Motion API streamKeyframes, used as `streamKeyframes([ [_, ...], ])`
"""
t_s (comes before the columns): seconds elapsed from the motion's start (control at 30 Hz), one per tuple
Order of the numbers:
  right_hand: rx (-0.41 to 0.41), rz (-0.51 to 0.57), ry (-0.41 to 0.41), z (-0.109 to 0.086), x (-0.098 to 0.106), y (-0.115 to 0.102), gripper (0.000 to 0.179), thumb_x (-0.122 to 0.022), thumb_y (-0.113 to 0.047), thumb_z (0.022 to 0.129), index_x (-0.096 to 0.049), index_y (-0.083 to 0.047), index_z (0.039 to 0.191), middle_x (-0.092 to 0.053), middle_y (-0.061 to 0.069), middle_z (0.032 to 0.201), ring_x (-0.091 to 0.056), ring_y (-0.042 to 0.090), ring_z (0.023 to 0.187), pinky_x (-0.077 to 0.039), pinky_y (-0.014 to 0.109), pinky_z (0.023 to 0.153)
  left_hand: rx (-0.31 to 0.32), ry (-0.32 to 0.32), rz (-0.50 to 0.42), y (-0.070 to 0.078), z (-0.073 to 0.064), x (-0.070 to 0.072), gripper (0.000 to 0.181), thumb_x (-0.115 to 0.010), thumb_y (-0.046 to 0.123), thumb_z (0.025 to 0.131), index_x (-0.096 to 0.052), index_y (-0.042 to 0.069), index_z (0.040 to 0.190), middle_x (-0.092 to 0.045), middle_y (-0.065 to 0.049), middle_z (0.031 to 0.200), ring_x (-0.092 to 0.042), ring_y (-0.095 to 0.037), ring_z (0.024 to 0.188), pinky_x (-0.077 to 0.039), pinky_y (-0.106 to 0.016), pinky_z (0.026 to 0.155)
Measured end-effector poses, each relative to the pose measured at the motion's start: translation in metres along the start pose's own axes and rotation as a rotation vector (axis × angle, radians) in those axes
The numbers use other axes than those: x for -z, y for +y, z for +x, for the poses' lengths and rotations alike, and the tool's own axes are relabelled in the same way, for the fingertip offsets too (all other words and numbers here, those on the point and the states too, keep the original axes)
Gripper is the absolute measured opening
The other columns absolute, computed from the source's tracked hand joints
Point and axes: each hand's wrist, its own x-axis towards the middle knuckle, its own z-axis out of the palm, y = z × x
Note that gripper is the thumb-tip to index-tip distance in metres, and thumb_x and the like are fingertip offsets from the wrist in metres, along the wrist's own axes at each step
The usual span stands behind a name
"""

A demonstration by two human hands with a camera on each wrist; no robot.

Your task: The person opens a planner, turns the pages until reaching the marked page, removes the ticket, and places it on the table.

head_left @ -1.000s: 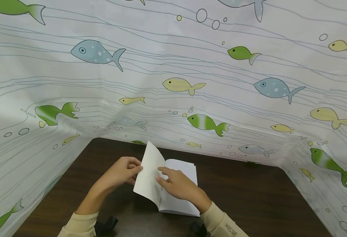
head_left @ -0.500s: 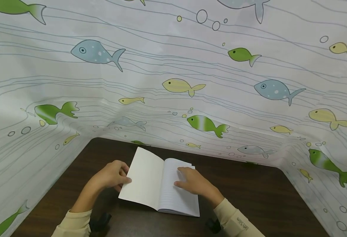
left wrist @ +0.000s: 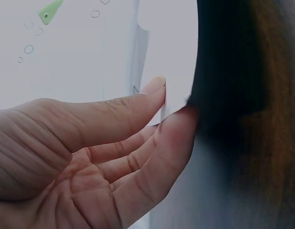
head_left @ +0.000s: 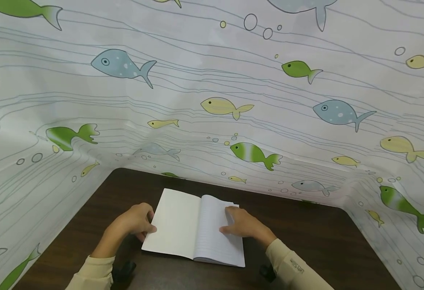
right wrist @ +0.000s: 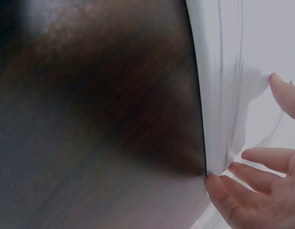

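An open notebook (head_left: 215,237) lies on the dark table, with lined white pages on its right side. Its left side is a blank cream leaf (head_left: 173,225), which looks like the cover. My left hand (head_left: 135,221) pinches this leaf's outer edge; in the left wrist view the thumb (left wrist: 154,86) is on one face and the fingers are behind it. Over the right edge of the lined pages is my right hand (head_left: 246,223), thumb and fingers spread. In the right wrist view its fingertips (right wrist: 214,183) touch the notebook's edge.
The dark wooden table (head_left: 298,241) surrounds the notebook. White sheeting (head_left: 183,80) printed with fish rises behind and along both sides. Small black objects (head_left: 125,270) show near both sleeves.
The cream leaf has swung from raised down to the left, nearly flat, with my left hand on its edge. My right hand has moved right, from the leaf to the lined pages.
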Motion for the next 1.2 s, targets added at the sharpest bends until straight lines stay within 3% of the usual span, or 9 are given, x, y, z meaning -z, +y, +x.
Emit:
streamKeyframes([
  [0.37,-0.049,-0.102,-0.023,0.006,0.001,0.002,0.087,-0.088,-0.034,0.089,-0.049,0.011,0.153,-0.046,0.031,0.162,-0.042,0.051,0.153,-0.038,0.065,0.123,0.025,0.000,0.047,-0.003,0.002,-0.005,0.027,-0.079,-0.007,0.091,-0.055,-0.008,0.102,-0.065,-0.018,0.080,-0.076,-0.029,0.060,-0.065,-0.041,0.064],
  [0.57,-0.062,-0.129,-0.047,0.009,0.003,0.004,0.096,-0.090,-0.037,0.088,-0.043,0.010,0.157,-0.038,0.031,0.168,-0.034,0.055,0.156,-0.034,0.065,0.125,0.031,0.015,0.044,-0.004,0.003,-0.008,0.023,-0.078,-0.009,0.089,-0.057,-0.011,0.097,-0.066,-0.018,0.077,-0.076,-0.030,0.059,-0.065,-0.039,0.061],
  [0.97,-0.092,-0.117,-0.083,0.019,0.014,0.017,0.116,-0.097,-0.041,0.078,-0.034,0.008,0.162,-0.035,0.028,0.171,-0.033,0.050,0.158,-0.031,0.062,0.129,0.046,0.017,0.052,-0.003,0.006,-0.008,0.023,-0.081,-0.011,0.086,-0.059,-0.011,0.091,-0.067,-0.019,0.074,-0.076,-0.030,0.058,-0.065,-0.038,0.058],
  [1.2,-0.090,-0.108,-0.072,0.026,0.018,0.024,0.119,-0.100,-0.040,0.075,-0.035,0.008,0.162,-0.038,0.030,0.168,-0.035,0.050,0.157,-0.033,0.064,0.127,0.022,-0.005,-0.010,-0.012,0.007,-0.003,0.020,-0.079,-0.007,0.088,-0.059,-0.007,0.089,-0.067,-0.017,0.074,-0.074,-0.024,0.055,-0.065,-0.038,0.061],
])
